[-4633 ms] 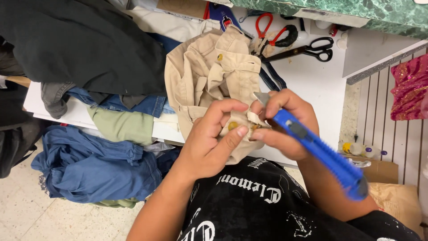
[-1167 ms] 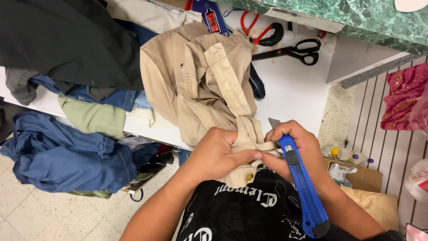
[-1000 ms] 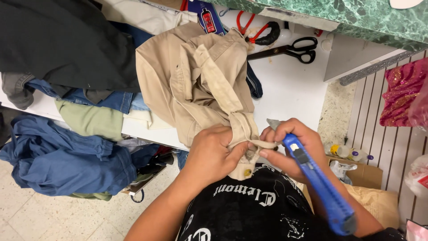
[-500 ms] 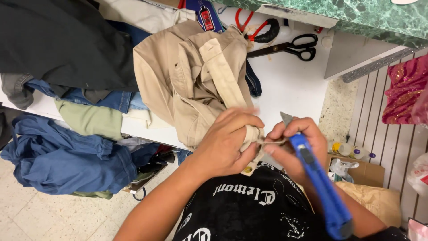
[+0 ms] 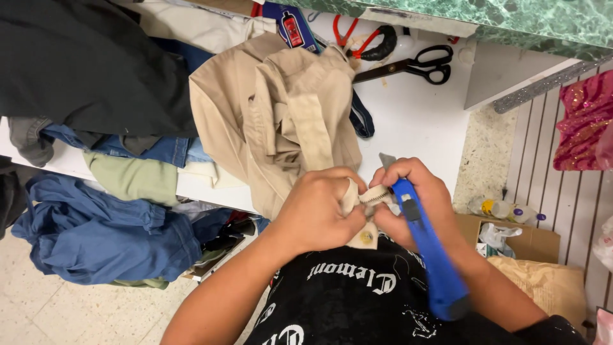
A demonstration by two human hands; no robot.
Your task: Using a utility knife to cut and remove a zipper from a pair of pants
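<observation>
My left hand pinches the lower edge of a beige garment, right where its zipper and a metal snap show. My right hand grips a blue utility knife, its short grey blade poking up past my fingers near the zipper. The garment spreads from the white table down to my hands. Both hands are close together in front of my black printed shirt.
Black-handled scissors and red-handled scissors lie at the table's far side. Dark, denim and green clothes are piled on the left, with blue garments on the floor. A cardboard box and a pink sequined cloth are on the right.
My hands have stayed clamped on the zipper edge while the knife shifted slightly; the blade tip now sits higher, near my right fingers. The view has drifted a little.
</observation>
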